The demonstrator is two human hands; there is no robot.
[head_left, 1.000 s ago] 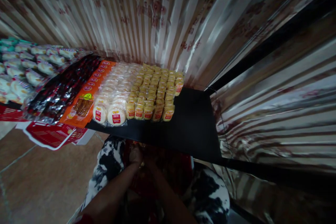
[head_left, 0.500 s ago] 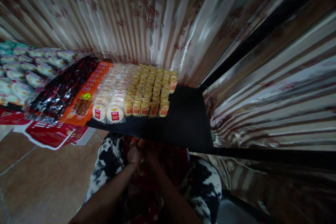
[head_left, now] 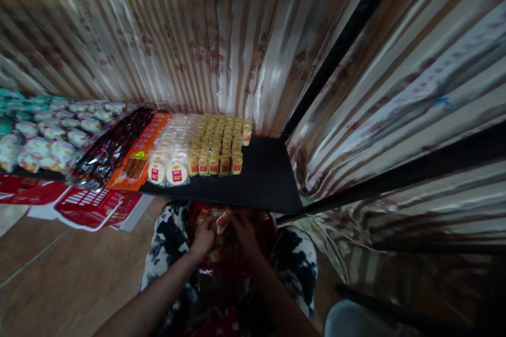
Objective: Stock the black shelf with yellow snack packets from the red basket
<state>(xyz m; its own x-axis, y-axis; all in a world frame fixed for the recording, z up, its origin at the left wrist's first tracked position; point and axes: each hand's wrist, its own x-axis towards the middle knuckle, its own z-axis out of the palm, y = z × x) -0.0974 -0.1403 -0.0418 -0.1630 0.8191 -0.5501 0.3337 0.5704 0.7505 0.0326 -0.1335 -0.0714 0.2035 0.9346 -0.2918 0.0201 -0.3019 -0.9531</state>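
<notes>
1. The left hand [head_left: 204,238] is closed around the left end of a small yellow-and-red snack packet [head_left: 220,219]; the grip is tight, with the fingers curled in.
2. The right hand [head_left: 243,230] is set against the right side of the same packet; whether its grip is closed on the packet cannot be told, as the fingers are in shadow.
3. The packet is held between the two hands, above a red bag [head_left: 233,253] that lies on the lap.
4. Just beyond the hands, the black worktop [head_left: 261,184] is located.
5. Ahead of the left hand, rows of yellow packets [head_left: 221,142] are laid on the worktop, with white round packets [head_left: 172,155] touching them on the left.
6. Further left of the hands, an orange pack [head_left: 138,155] and dark red packs [head_left: 108,147] are laid side by side.
</notes>
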